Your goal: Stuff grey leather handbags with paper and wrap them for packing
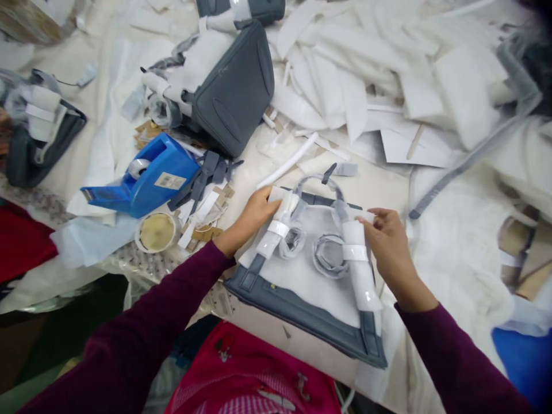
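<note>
One dark grey, rectangular, leather-look bag (302,313) is being held flat on the cream work surface (388,190), between both hands, long axis running crosswise; neither hand is lying nearer. Two white foam wraps (360,276) are being gripped at their far ends: one by the closed left hand (252,221), one pinched by the right hand (390,250). Two plastic-wrapped coils (319,257) are lying between. One blue plastic tape dispenser (161,175) is standing leftward.

grey bags: 4 = near bag (297,313), standing bag (235,89), top-edge bag (265,12), left-edge bag (32,149) | near bag's wrapped coils (293,241): 2 | near bag's white bands (355,253): 2 | blue tape dispenser (149,192): 1 | tape roll (138,167) inside: 1 | round yellowish item (156,233): 1 | dark straps (207,169): several, overlapping | white sheets (345,75): many, uncountable
</note>
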Demonstrator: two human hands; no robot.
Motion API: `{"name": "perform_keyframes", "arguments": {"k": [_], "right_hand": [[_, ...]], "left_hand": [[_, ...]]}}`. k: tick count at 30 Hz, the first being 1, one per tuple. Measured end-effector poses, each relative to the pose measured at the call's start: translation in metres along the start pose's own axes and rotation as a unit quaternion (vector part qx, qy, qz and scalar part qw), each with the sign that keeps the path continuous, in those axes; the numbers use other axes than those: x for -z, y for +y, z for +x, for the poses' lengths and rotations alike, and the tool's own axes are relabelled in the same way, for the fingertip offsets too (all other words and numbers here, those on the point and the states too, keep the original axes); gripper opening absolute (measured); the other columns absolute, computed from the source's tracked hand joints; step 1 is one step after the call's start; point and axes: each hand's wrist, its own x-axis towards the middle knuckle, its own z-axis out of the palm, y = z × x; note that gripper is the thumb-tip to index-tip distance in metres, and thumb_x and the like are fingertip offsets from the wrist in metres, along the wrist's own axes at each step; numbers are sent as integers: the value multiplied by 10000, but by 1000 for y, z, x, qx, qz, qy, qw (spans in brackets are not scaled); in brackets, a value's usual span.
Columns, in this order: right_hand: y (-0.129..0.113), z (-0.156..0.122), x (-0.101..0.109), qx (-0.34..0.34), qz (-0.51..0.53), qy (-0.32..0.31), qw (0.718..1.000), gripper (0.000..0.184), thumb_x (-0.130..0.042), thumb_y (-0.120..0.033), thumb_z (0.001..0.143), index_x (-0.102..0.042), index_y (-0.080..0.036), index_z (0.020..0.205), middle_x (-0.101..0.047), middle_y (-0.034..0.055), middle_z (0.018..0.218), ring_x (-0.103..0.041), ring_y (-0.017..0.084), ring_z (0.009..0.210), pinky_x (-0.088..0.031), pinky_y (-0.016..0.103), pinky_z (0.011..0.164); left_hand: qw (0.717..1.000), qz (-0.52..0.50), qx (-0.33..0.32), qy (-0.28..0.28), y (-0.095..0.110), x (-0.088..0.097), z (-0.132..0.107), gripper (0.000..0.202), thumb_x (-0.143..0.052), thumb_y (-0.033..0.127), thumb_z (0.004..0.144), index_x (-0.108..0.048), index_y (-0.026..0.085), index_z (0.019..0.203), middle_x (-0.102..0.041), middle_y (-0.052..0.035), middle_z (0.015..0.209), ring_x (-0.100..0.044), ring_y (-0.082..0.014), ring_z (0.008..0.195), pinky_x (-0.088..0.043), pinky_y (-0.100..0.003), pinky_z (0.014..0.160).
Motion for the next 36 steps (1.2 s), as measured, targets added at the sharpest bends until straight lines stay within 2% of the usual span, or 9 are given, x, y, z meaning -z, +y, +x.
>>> {"name": "perform_keyframes", "arguments": {"k": [3,7,11,14,18,22,26,30,36], "right_hand": [[-11,-28,28,179,-158,17,971,472,-675,-409,749,-578,-204,1164,-591,110,1099,-579,250,932,-505,408,738],[-20,-82,71,316,-199,-120,920,159,-565,-342,879,-696,-280,942,-689,55,988,-646,228,937,-525,392,828],[-4,-118,97,441,-230,-165,852,225,-545,-262,893,-666,-293,1080,-690,38,1107,-666,204,988,-560,327,828],[9,-130,101,521,-281,-129,795,295,-522,-179,886,-621,-251,1154,-666,51,1165,-646,195,1048,-547,312,892],[11,-143,92,614,-325,-75,716,298,-441,-61,884,-605,-178,1104,-671,83,1106,-638,185,1045,-533,307,918],[11,-150,85,665,-387,-33,638,339,-401,3,849,-586,-139,1094,-666,111,1091,-646,204,999,-557,319,843],[23,-144,83,704,-400,7,587,436,-368,60,768,-568,-112,1114,-659,141,1110,-667,208,934,-569,305,761],[37,-132,84,719,-380,29,581,423,-398,35,779,-553,-100,1149,-654,156,1140,-680,215,931,-569,309,760],[44,-130,87,677,-348,7,648,269,-483,-115,892,-576,-159,1140,-681,93,1123,-690,178,922,-562,241,728]], "left_hand": [[994,84,-48,52,8,20,-30,376,-650,344,770,-559,153,1081,-547,-49,1073,-545,-157,903,-479,-304,806],[991,82,-97,34,21,50,-100,379,-389,463,948,-618,185,1068,-582,-73,1139,-524,-234,1118,-397,-401,1014],[989,32,-145,-10,9,47,-153,630,-332,699,871,-629,184,1079,-629,-93,1061,-579,-255,994,-439,-379,917],[984,49,-168,25,-1,31,-167,644,-478,716,796,-596,169,1114,-629,-53,946,-573,-213,848,-448,-320,790],[977,43,-191,87,2,22,-173,470,-536,586,813,-617,163,1003,-601,-11,858,-548,-181,822,-423,-283,773],[973,19,-209,99,6,21,-180,362,-594,506,792,-614,174,938,-603,-7,872,-547,-188,871,-416,-290,820],[972,-15,-202,115,2,17,-181,326,-642,438,732,-603,180,927,-588,0,848,-533,-182,846,-414,-289,804],[971,-36,-203,120,2,15,-176,277,-634,367,688,-590,180,888,-585,0,855,-515,-176,834,-403,-281,782],[978,-32,-176,110,5,16,-177,230,-613,346,707,-578,182,866,-544,29,777,-482,-150,758,-375,-253,702]]}}
